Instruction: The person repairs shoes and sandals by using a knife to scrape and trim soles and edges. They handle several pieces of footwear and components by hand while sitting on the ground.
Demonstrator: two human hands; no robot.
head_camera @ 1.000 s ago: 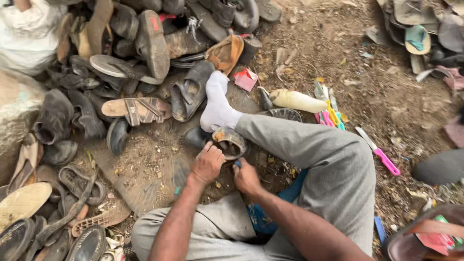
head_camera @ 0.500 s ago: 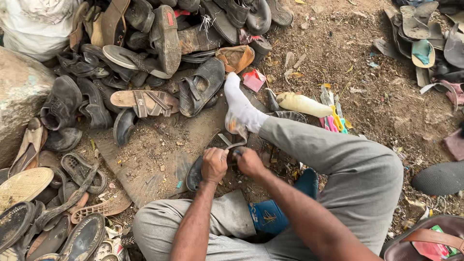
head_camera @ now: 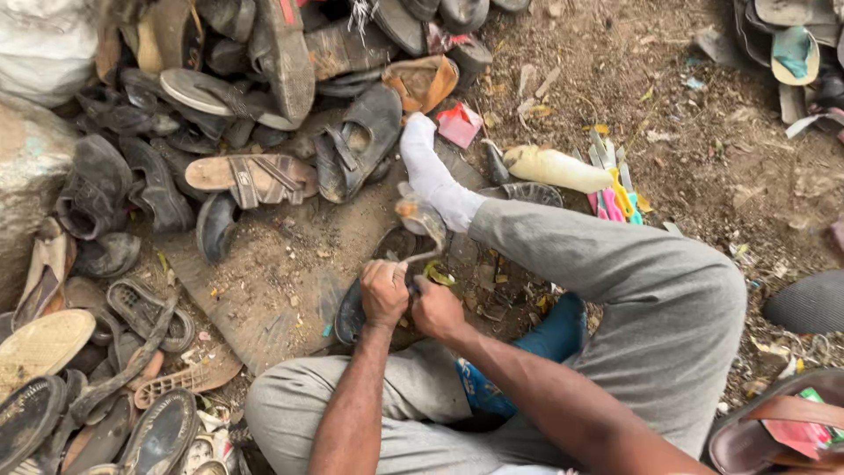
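Note:
I sit on the dirt in grey trousers, my white-socked foot (head_camera: 430, 179) stretched forward. Both hands meet over a dark worn shoe (head_camera: 353, 310) lying between my legs. My left hand (head_camera: 384, 293) is closed in a fist around a thin curved metal tool (head_camera: 418, 259) that points toward the foot. Touching it, my right hand (head_camera: 437, 308) is closed on the shoe's edge, with a small yellow-green scrap (head_camera: 438, 275) just above its fingers. What lies under the hands is hidden.
A heap of old sandals and shoes (head_camera: 246, 105) fills the left and top. A pale bottle (head_camera: 557, 168) and coloured tools (head_camera: 612, 199) lie right of my foot. A flat rubber sheet (head_camera: 264, 290) lies under the shoe; a blue object (head_camera: 554, 334) sits under my knee.
Both hands have stayed closed together on the shoe and shifted slightly toward me. The view has tilted, so the shoe pile sits higher in the picture.

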